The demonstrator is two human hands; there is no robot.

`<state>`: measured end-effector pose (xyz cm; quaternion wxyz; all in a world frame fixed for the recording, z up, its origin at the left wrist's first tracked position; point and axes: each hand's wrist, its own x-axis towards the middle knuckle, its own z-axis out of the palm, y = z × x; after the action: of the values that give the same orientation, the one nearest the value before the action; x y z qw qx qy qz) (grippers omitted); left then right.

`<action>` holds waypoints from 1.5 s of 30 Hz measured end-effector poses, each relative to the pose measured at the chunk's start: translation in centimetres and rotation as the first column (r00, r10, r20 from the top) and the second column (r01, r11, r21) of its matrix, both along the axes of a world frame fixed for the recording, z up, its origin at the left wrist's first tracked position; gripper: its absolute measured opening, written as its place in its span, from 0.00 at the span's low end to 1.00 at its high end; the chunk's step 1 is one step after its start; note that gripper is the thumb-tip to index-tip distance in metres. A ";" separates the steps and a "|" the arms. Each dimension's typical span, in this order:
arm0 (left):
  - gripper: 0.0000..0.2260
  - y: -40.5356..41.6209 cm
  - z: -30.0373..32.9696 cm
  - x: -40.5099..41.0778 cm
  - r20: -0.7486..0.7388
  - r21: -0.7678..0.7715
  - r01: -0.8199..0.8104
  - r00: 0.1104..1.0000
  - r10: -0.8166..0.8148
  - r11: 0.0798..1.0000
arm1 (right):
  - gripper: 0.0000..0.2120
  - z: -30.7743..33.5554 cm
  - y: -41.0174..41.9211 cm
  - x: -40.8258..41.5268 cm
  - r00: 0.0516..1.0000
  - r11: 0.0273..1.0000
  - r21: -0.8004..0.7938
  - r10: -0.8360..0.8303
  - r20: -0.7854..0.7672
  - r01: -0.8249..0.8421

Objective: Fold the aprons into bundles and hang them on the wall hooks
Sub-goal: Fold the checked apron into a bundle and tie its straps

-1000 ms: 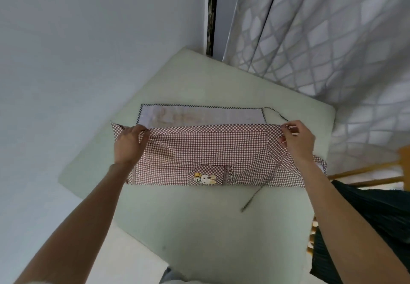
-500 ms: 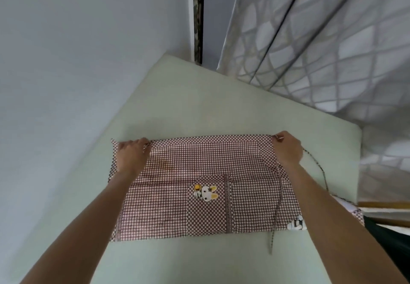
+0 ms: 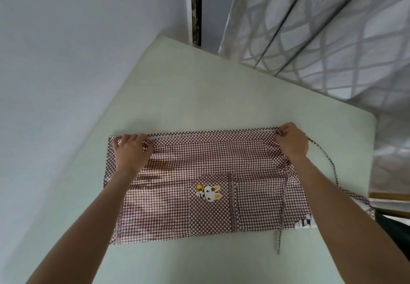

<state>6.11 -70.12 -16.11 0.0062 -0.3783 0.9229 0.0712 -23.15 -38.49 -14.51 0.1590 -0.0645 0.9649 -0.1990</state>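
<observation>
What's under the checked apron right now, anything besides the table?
Only the pale green table shows around the checked apron. Along its far edge, between the left hand and right hand, a white strip peeks out. Anything beneath the cloth is covered.

A single head-worn wide-angle camera looks forward and steeply down from above the near edge of the worktop (image 3: 221,97), close over both outstretched forearms, facing the far corner where the wall (image 3: 77,39) meets the curtain (image 3: 332,39); no second view shares the scene.
</observation>
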 end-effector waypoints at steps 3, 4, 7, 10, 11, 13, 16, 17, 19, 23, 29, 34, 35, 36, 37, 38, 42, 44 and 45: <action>0.13 0.3 0.4 0.0 -0.047 -0.010 -0.017 0.999 0.016 1.000 | 0.12 0.2 0.1 0.7 0.995 1.000 0.002 0.026 -0.098 -0.026; 0.14 0.8 0.6 -0.2 -0.071 -0.013 -0.016 0.997 0.015 1.000 | 0.13 0.4 0.2 1.1 0.987 0.999 0.005 0.047 -0.153 -0.047; 0.16 4.3 1.6 -1.3 -0.152 0.003 0.094 0.984 -0.093 0.996 | 0.16 1.5 1.4 3.9 0.956 0.994 -0.081 0.052 -0.290 -0.079; 0.16 10.1 2.1 -2.8 -0.224 0.103 0.296 0.937 -0.268 0.950 | 0.15 2.4 4.5 8.6 0.940 0.990 -0.124 0.015 -0.342 -0.060; 0.15 12.1 2.2 -3.3 -0.234 0.135 0.356 0.918 -0.319 0.925 | 0.13 2.4 5.8 10.2 0.947 0.992 -0.119 -0.007 -0.320 -0.033; 0.15 15.8 2.1 -4.5 -0.231 0.193 0.449 0.885 -0.405 0.872 | 0.13 2.7 8.4 13.2 0.984 0.994 -0.096 -0.075 -0.163 0.060; 0.21 20.2 2.0 -6.4 -0.200 0.263 0.528 0.849 -0.490 0.807 | 0.21 2.2 11.0 16.1 0.994 0.989 0.136 -0.075 0.081 0.063; 0.24 21.2 2.0 -7.0 -0.177 0.287 0.532 0.847 -0.502 0.796 | 0.22 1.9 11.2 16.7 0.992 0.981 0.195 -0.048 0.114 0.025; 0.30 23.4 2.0 -8.3 -0.110 0.311 0.543 0.836 -0.538 0.780 | 0.19 1.5 12.0 17.3 0.991 0.981 0.195 -0.015 0.130 -0.011; 0.38 25.8 1.4 -9.2 0.058 0.335 0.497 0.837 -0.544 0.800 | 0.06 2.2 12.6 15.2 0.994 0.995 -0.102 0.014 0.107 -0.003; 0.43 26.8 0.9 -8.8 0.112 0.309 0.477 0.841 -0.529 0.823 | 0.08 4.9 14.2 5.1 0.989 0.958 -0.264 -0.133 -0.060 0.112; 0.43 27.7 1.4 -9.6 0.151 0.313 0.441 0.851 -0.502 0.841 | 0.14 5.3 16.0 -1.2 0.986 0.959 -0.269 -0.126 -0.108 0.093; 0.42 28.2 1.6 -9.9 0.124 0.299 0.457 0.852 -0.509 0.838 | 0.16 5.2 16.6 -1.2 0.988 0.964 -0.257 -0.104 -0.111 0.073; 0.39 28.8 1.8 -10.2 0.074 0.281 0.486 0.849 -0.524 0.827 | 0.16 5.1 17.2 -0.6 0.990 0.970 -0.238 -0.076 -0.118 0.046; 0.37 29.9 1.8 -10.6 0.022 0.266 0.520 0.839 -0.544 0.812 | 0.16 4.8 18.3 0.3 0.990 0.977 -0.215 -0.041 -0.132 0.012; 0.35 30.8 1.9 -11.1 -0.016 0.257 0.548 0.826 -0.563 0.796 | 0.15 4.6 19.2 1.6 0.987 0.984 -0.172 0.011 -0.158 -0.038; 0.40 34.7 1.1 -12.3 0.079 0.286 0.563 0.792 -0.605 0.775 | 0.27 2.6 23.9 7.2 0.957 0.976 0.150 0.189 -0.218 -0.158; 0.44 35.5 0.6 -12.4 0.140 0.293 0.543 0.790 -0.597 0.787 | 0.29 1.7 25.7 8.5 0.954 0.957 0.246 0.209 -0.216 -0.154; 0.45 35.8 0.5 -12.4 0.151 0.295 0.539 0.789 -0.595 0.789 | 0.27 1.3 26.5 8.6 0.952 0.950 0.262 0.225 -0.207 -0.168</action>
<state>-6.33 -34.29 -15.62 0.1819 -0.0837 0.9711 0.1299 -14.53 -12.01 -13.17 0.0700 -0.1639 0.9825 -0.0542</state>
